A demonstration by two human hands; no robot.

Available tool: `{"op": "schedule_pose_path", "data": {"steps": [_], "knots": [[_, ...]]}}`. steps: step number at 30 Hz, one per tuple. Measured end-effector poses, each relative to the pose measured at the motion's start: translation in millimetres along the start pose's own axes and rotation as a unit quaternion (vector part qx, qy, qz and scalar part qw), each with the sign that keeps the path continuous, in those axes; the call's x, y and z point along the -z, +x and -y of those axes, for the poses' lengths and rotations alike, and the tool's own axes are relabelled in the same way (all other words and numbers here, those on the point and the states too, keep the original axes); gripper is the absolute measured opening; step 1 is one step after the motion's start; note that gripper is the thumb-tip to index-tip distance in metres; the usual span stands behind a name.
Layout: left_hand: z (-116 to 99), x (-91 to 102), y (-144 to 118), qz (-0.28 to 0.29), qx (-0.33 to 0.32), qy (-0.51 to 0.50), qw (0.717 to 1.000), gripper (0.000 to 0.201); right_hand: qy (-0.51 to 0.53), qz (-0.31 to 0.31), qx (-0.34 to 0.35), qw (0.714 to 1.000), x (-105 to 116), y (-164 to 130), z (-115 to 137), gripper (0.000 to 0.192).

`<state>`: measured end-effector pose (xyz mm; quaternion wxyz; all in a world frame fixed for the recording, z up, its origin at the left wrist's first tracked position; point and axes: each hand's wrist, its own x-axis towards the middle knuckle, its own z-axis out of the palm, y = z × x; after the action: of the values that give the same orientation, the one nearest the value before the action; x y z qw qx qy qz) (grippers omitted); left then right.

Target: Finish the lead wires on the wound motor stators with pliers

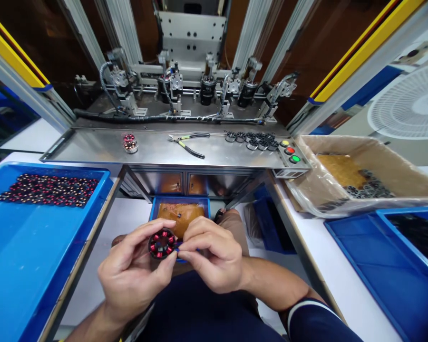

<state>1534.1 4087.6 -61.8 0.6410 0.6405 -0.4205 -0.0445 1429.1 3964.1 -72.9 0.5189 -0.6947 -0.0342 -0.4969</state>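
Observation:
My left hand [137,266] is closed round the rim of a motor stator [162,243], a black ring with red wire windings facing up. Thumb and fingers grip it from opposite sides. At the stator's right edge, my right hand [210,256] makes a pinch with thumb and forefinger; whatever sits between the fingertips is too small to make out. Both hands are in front of my body, above a blue bin [207,209] with a brown bag [189,216] in it.
Ahead, a metal ledge [157,152] carries wire cutters [189,142], a few wound stators [130,145], several black rings [253,140] and push buttons [289,150]. Behind stands a fixture machine [207,90]. A blue tray [28,256] of stators is left; a lined box [388,161] is right.

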Motion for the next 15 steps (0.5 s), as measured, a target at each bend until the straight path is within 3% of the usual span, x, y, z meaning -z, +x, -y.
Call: {"op": "schedule_pose_path", "data": {"steps": [3,6,10,12,15], "knots": [[-6,3.5,5,0.046,0.072,-0.09,0.992,0.041,0.005,0.024,0.008,1.0,10,10,-5,0.021],[-7,6.1,8,0.102,0.145,-0.184,0.967,0.035,0.018,0.104,0.031,0.994,21,27,-10,0.032],[-4,3.9,6,0.119,0.209,-0.257,0.936,0.031,0.021,0.214,0.083,0.973,26,46,-12,0.017],[-3,2.0,5,0.14,0.23,-0.277,0.923,0.029,0.02,0.229,0.117,0.966,26,50,-10,0.009],[-4,0.9,6,0.176,0.249,-0.312,0.9,0.028,-0.002,0.194,0.15,0.969,24,46,-6,0.009]]}}
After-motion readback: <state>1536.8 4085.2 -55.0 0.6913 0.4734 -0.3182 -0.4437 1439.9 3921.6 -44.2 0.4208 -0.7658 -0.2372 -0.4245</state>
